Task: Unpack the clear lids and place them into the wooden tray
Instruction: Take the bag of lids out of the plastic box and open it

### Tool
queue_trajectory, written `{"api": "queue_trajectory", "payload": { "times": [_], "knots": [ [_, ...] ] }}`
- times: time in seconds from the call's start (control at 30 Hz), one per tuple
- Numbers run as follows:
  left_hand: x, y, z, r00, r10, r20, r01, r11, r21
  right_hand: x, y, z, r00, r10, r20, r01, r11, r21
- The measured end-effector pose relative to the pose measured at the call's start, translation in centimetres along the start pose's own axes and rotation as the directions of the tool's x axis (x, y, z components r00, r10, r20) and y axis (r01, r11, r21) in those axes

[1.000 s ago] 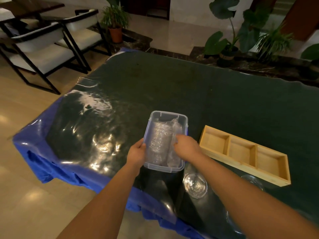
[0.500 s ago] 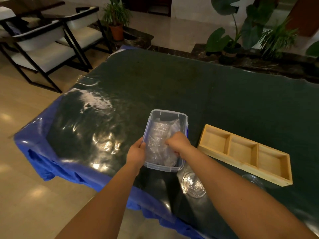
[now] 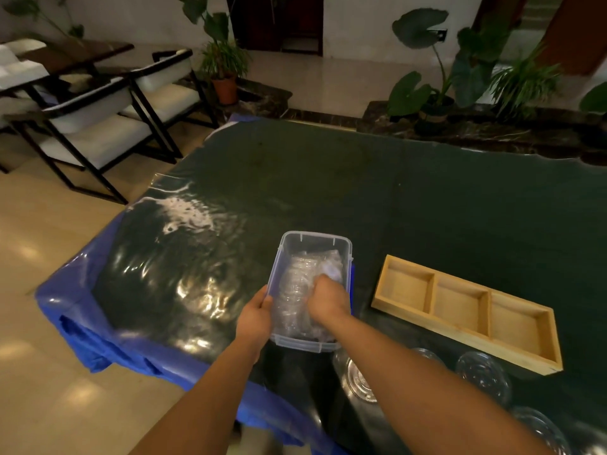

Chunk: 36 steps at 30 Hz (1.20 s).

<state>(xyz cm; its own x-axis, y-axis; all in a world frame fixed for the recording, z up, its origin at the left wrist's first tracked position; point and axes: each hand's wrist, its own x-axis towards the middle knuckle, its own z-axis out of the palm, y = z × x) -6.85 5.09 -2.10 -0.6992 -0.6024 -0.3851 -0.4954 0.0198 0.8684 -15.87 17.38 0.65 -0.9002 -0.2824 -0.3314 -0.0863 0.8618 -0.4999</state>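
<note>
A clear plastic box [image 3: 314, 239] stands near the table's front edge and holds bubble-wrapped bundles [image 3: 295, 290]. My left hand [image 3: 254, 318] grips the box's left wall. My right hand [image 3: 326, 298] is down inside the box, fingers closed on the bubble wrap. To the right lies a wooden tray [image 3: 466, 310] with three empty compartments. Several clear round lids lie on the table in front of the tray: one [image 3: 359, 380] beside my right forearm, another [image 3: 483, 377] further right, a third [image 3: 538, 428] near the bottom edge.
The table [image 3: 361, 192] carries a dark green cloth over a blue plastic sheet [image 3: 82, 323] that hangs off the left corner. White chairs [image 3: 98, 126] stand at the far left. Potted plants [image 3: 433, 93] line a ledge behind the table.
My right hand has gone from the box's right rim down into the box and closed on the bubble wrap. My left hand has stayed on the box's left side.
</note>
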Motion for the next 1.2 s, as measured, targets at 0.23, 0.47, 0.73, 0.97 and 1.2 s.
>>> {"api": "queue_trajectory", "payload": {
  "times": [0.23, 0.47, 0.73, 0.97, 1.2],
  "knots": [
    [-0.6, 0.9, -1.4, 0.997, 0.004, 0.073, -0.001, 1.000, -0.030, -2.0, 0.6, -6.1, 0.974, 0.090, -0.207, -0.047, 0.978, 0.203],
    [-4.7, 10.6, -2.7, 0.387, 0.645, 0.660, -0.880, 0.044, 0.473, -5.3, -0.7, -11.0, 0.922, 0.227, -0.312, -0.037, 0.857, 0.515],
    [-8.1, 15.8, -3.1, 0.541, 0.676, 0.500, -0.840, 0.414, 0.350, -10.9, -1.7, -15.0, 0.996, 0.058, -0.070, 0.015, 0.656, 0.754],
    [-10.1, 18.3, -4.7, 0.738, 0.516, 0.436, -0.594, 0.802, 0.056, -16.2, -1.1, -18.1, 0.759, -0.591, -0.273, 0.551, 0.807, -0.214],
    [-12.6, 19.9, -5.0, 0.576, 0.503, 0.644, -0.520, 0.834, -0.186, -16.2, -1.1, -21.5, 0.819, -0.502, -0.278, 0.533, 0.845, 0.044]
  ]
}}
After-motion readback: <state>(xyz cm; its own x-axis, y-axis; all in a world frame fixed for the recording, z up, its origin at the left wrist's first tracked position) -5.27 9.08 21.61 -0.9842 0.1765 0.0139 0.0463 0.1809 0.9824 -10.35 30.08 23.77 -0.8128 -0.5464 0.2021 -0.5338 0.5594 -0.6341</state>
